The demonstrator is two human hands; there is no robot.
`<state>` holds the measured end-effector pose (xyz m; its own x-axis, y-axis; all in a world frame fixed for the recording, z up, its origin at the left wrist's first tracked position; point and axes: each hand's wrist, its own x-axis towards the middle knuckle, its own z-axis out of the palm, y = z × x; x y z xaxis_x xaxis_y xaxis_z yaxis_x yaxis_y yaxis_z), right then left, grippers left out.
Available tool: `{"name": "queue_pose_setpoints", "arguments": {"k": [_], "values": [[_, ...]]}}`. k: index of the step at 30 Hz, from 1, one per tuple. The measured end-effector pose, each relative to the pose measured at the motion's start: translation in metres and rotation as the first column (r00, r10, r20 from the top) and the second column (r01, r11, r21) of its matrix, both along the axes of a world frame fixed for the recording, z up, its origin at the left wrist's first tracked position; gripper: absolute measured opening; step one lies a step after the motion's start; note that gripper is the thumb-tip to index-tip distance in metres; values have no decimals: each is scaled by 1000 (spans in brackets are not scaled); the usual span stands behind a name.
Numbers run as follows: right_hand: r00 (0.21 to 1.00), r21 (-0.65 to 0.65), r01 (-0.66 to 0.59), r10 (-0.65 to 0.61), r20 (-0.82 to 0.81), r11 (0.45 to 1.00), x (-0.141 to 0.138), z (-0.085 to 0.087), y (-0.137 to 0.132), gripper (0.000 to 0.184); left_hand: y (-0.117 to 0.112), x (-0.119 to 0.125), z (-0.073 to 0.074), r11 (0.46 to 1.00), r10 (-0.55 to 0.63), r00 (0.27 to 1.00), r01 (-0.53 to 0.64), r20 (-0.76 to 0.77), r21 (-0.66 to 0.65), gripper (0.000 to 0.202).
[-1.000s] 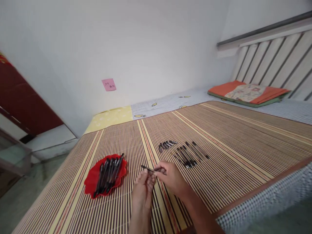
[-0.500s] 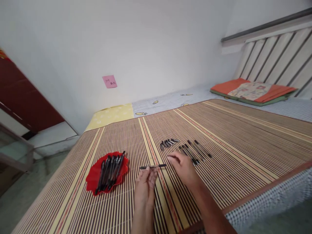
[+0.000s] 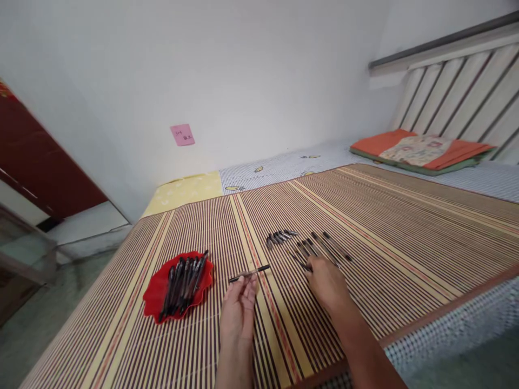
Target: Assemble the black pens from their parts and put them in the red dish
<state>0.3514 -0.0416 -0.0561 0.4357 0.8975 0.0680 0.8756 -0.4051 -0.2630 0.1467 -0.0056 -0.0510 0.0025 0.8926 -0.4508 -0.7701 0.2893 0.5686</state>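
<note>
My left hand (image 3: 240, 294) holds a slim pen (image 3: 259, 269) between thumb and fingers; its black end points right and slightly up. To the right, my right hand (image 3: 326, 278) is closed, its fingertips on a thin dark pen refill (image 3: 299, 260) with a pale tip. The refill is at the left side of a row of slim pen parts (image 3: 333, 249), some of them partly hidden by this hand. Several short dark pen caps (image 3: 279, 237) lie side by side just beyond it.
On the left, a red scalloped plate (image 3: 151, 294) bears several black pens (image 3: 184, 283). Everything lies on a striped bamboo mat (image 3: 194, 351) over a bed. A folded orange cloth (image 3: 377, 143) lies at the back right, and a pink note (image 3: 182, 135) is on the wall.
My right hand has moved right, away from the pen in my left hand, to the row of pen parts. The held pen has tilted, its right end higher, and shifted slightly left.
</note>
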Motion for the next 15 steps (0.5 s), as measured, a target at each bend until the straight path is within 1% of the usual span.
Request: {"name": "queue_pose_setpoints", "arguments": {"k": [4, 8, 11, 15], "values": [[1000, -38, 0, -1, -15, 999, 2, 2, -2, 9, 0, -1, 6, 999, -9, 997, 13, 78, -49, 22], [1000, -57, -3, 1, -26, 998, 1, 4, -3, 14, 0, -1, 10, 997, -23, 991, 32, 134, -68, 24], [999, -45, -7, 5, -32, 999, 2, 4, -4, 18, 0, -2, 10, 997, -15, 990, 25, 144, -70, 24], [999, -39, -10, 8, -46, 999, 7, 1, -6, 18, 1, -3, 8, 998, -16, 990, 24, 143, -54, 24]]}}
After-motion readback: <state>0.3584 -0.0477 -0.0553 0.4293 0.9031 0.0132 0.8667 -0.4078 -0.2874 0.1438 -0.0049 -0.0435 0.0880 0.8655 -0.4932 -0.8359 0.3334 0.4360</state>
